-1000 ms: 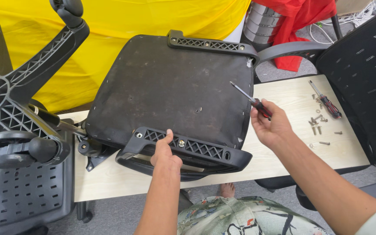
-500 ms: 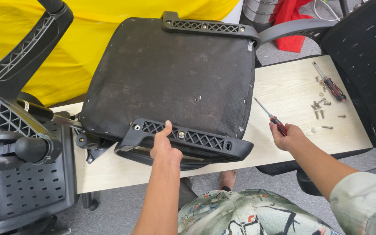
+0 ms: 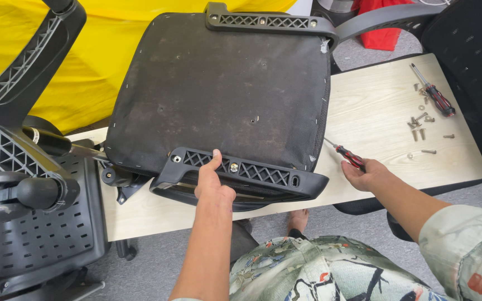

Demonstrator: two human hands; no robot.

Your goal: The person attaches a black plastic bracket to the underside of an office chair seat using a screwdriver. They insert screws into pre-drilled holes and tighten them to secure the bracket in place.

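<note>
Here, the left hand [image 3: 213, 187] grips the near plastic armrest bracket [image 3: 241, 174] of the upturned chair seat [image 3: 218, 89] at frame centre, while the right hand [image 3: 366, 175] (lower right) holds a red-handled screwdriver [image 3: 346, 156] against the wooden table [image 3: 375, 111].

You are in a small workshop corner, probably inside an office, where office chairs are taken apart. An upturned seat [image 3: 218, 95] lies on a light wooden table [image 3: 386, 111], and loose screws [image 3: 422, 125] and a screwdriver [image 3: 432, 97] are spread beside it. A chair base [image 3: 18, 139] with its wheel stands at your left. The floor is grey carpet [image 3: 157, 262], and a yellow cloth [image 3: 101, 50] hangs behind the table.
</note>
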